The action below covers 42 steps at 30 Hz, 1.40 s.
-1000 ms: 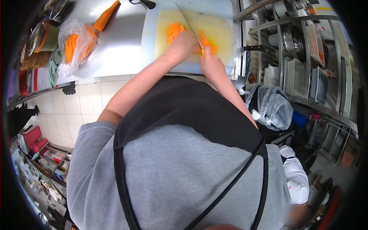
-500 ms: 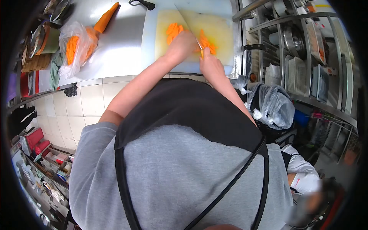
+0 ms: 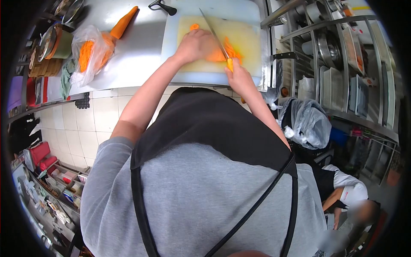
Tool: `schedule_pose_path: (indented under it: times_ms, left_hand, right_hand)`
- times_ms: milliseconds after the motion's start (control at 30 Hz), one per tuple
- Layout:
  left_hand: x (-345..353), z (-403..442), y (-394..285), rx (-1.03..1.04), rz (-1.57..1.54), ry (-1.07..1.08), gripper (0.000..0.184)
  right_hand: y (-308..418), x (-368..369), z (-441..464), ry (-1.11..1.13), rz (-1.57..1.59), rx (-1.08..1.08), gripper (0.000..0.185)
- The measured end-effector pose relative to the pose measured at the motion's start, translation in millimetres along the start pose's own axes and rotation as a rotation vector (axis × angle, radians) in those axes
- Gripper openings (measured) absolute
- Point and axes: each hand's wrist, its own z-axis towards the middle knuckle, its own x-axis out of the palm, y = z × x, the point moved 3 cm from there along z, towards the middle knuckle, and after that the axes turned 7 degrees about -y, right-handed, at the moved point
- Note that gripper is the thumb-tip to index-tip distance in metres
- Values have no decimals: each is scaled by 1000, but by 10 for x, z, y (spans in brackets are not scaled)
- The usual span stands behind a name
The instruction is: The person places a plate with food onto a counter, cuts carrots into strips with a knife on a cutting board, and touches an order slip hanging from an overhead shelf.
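My right hand (image 3: 241, 78) is closed around the yellow handle of a kitchen knife (image 3: 214, 32), whose long blade points away from me and slightly left. Left of the blade, my left hand (image 3: 195, 46) is over the cutting board (image 3: 184, 70), its fingers smeared by motion. Orange carrot slices (image 3: 217, 55) lie between that hand and the knife. Beside the blade's right side are thin carrot strips (image 3: 231, 48). One round carrot piece (image 3: 195, 26) sits beyond my left hand.
Left on the steel counter (image 3: 141, 47) are a whole carrot (image 3: 125, 22), a plastic bag of shredded carrot (image 3: 87, 55) and a black-handled peeler-like tool (image 3: 165, 7). A metal rack (image 3: 295, 38) holds another knife (image 3: 284, 55). Behind at right is another person (image 3: 351, 192).
My left hand has shifted left, away from the blade, uncovering carrot slices beside the knife. The slices left of the hand are mostly gone from view. My right hand still holds the knife.
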Motion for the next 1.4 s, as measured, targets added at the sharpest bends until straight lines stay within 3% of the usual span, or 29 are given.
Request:
schedule_pose_path:
  times_ms: [33, 100, 233, 633, 733, 833, 1000, 1100, 1400]
  left_hand:
    - [-16, -10, -36, -1, 1, 0, 43]
    - [-41, -18, -116, -17, 101, 29, 60]
    - [-95, -5, -243, 1, 149, 52, 69]
    - [-129, -124, -274, -54, 71, 3, 65]
    - [-127, -122, -291, -55, 193, 28, 61]
    - [-112, -78, -250, 31, 298, -83, 50]
    - [34, 30, -108, -2, 82, -44, 37]
    - [-90, 35, -275, -27, 114, 72, 37]
    - [-184, 26, -360, -34, 201, 111, 37]
  right_hand:
    - [-5, 12, 2, 1, 1, -1, 31]
    - [-3, 25, 9, -14, 0, -11, 28]
    - [31, -6, -1, -19, -1, -22, 27]
    - [40, 14, -12, -39, -31, -70, 27]
    - [39, 16, -4, -21, -46, -45, 28]
    - [34, 28, -1, -21, -44, -25, 28]
    - [35, 15, 3, 6, -39, -5, 28]
    - [36, 17, 8, 22, -49, 12, 28]
    - [20, 33, 5, -7, -45, -26, 27]
